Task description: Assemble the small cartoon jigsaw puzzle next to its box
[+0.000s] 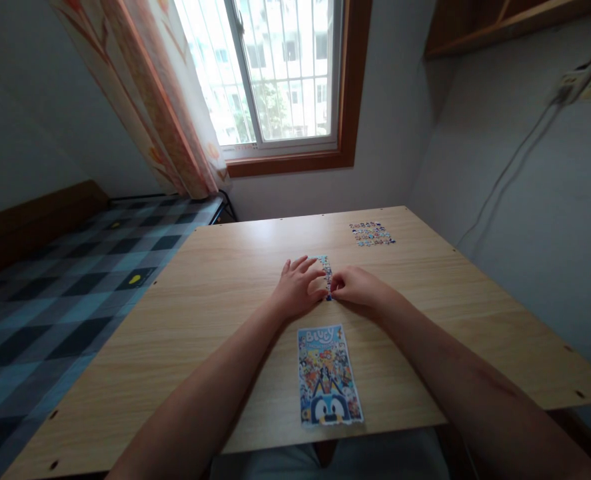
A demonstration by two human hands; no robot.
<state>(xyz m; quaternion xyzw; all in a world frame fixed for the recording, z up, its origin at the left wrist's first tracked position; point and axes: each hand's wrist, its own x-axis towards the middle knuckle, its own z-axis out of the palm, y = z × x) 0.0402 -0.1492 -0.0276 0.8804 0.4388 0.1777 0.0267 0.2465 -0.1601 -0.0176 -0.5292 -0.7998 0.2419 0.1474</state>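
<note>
A narrow strip of joined jigsaw puzzle pieces (328,269) lies on the wooden table, partly covered by my hands. My left hand (301,287) rests over its left side, palm down with fingers spread. On the other side, my right hand (359,285) has its fingers curled together, the tips at a dark blue puzzle piece (329,298) at the strip's near end. How much of that piece lies under the fingertips is hidden. Closer to me is a reference picture sheet (329,373) with cartoon dogs, flat on the table, its bottom edge torn.
Several loose puzzle pieces (372,234) lie in rows at the table's far right. The wooden table (235,293) reaches almost to the wall below the window (285,73). A bed with a checked cover (75,280) stands left, and a cable (505,170) hangs down the right wall.
</note>
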